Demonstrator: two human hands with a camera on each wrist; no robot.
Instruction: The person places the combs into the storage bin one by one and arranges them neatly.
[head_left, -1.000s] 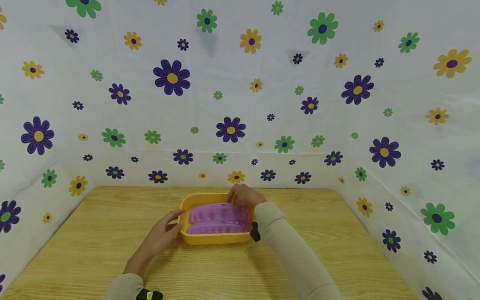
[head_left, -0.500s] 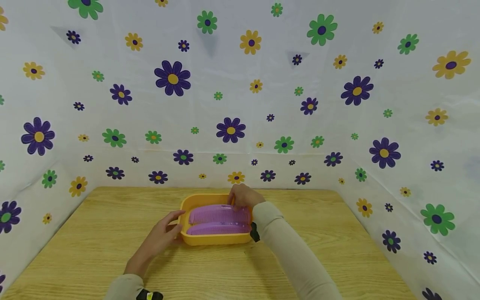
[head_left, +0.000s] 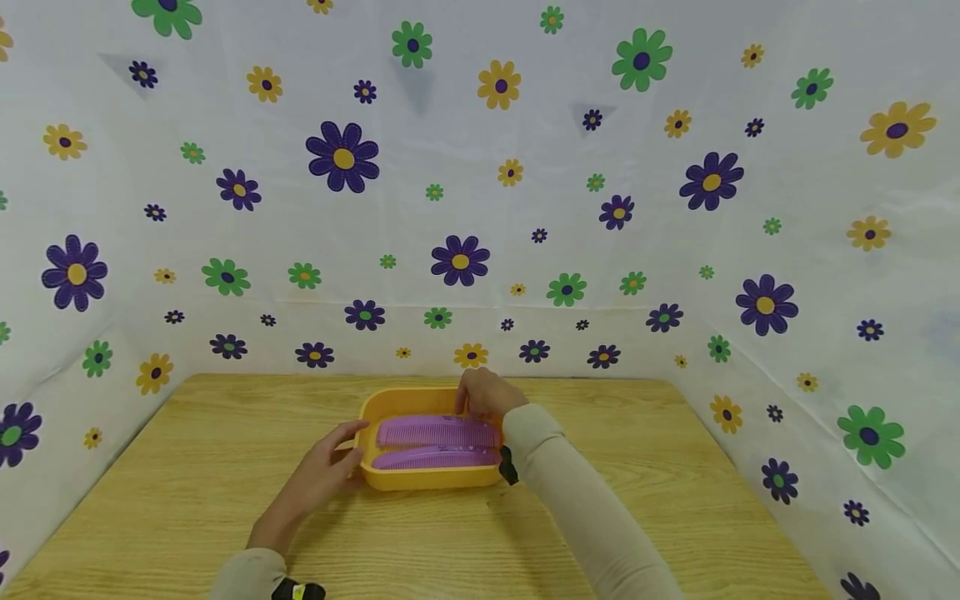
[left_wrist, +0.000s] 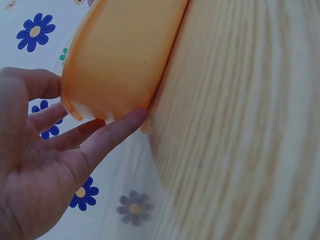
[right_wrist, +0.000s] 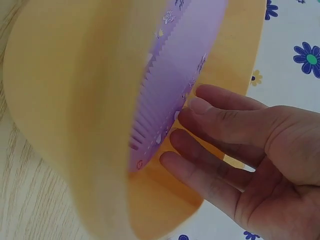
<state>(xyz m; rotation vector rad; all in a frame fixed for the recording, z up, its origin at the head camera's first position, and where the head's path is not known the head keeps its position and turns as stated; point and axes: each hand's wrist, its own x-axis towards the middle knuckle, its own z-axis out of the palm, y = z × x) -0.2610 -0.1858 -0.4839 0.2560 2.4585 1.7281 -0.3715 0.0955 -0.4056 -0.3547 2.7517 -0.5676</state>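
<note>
Two purple combs lie lengthwise in a yellow plastic tray (head_left: 431,478), one behind the other, teeth towards me. The far comb (head_left: 423,430) has its right end partly hidden by my right hand (head_left: 489,393), which reaches over the tray's far right side. In the right wrist view, fingertips (right_wrist: 182,142) of that hand sit at the printed back edge of a comb (right_wrist: 192,45), fingers loosely bent. The near comb (head_left: 431,457) lies along the front wall. My left hand (head_left: 324,468) holds the tray's left end, thumb low and index finger at the rim in the left wrist view.
The tray stands on a wood-grain table (head_left: 247,450), towards its back edge. A white flowered sheet (head_left: 465,208) rises behind the table and along both sides. Beige sleeves cover both forearms, with a dark wrist strap (head_left: 298,589) visible on the left.
The far comb's back edge has sunk slightly towards me and down in the tray, under my right fingers. My left hand and the tray stay in place.
</note>
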